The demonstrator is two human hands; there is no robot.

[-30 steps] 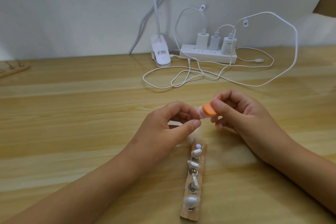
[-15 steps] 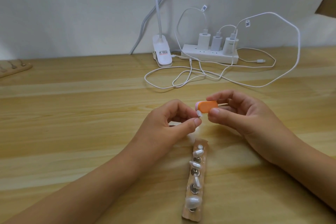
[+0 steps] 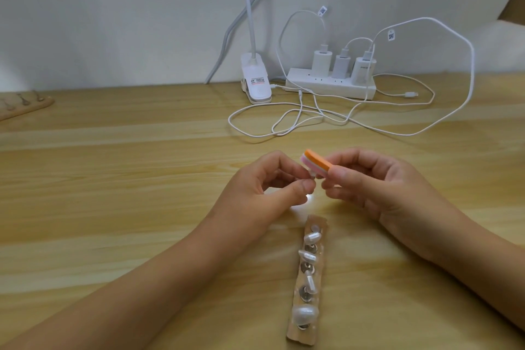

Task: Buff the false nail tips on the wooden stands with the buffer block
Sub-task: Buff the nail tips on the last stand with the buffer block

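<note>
My right hand (image 3: 366, 182) pinches an orange and pink buffer block (image 3: 317, 163) above the table. The block's underside lies against a small white nail tip (image 3: 398, 177) that my left hand (image 3: 267, 187) pinches between thumb and forefinger; the tip is mostly hidden by the fingers. Below the hands a wooden stand (image 3: 320, 224) lies on the table, running toward me. Several pearly white nail tips (image 3: 312, 237) sit on its metal holders, the largest (image 3: 304, 316) nearest to me.
A white power strip (image 3: 331, 85) with three chargers and looping white cables (image 3: 284, 125) lies at the back of the wooden table (image 3: 113, 179). A white clip lamp base (image 3: 255, 82) stands beside it. Another wooden stand (image 3: 25, 106) lies far left.
My right hand has turned and lifted the buffer block, sliding it leftward over the nail tip. My left hand has stayed in place. The stand has not moved.
</note>
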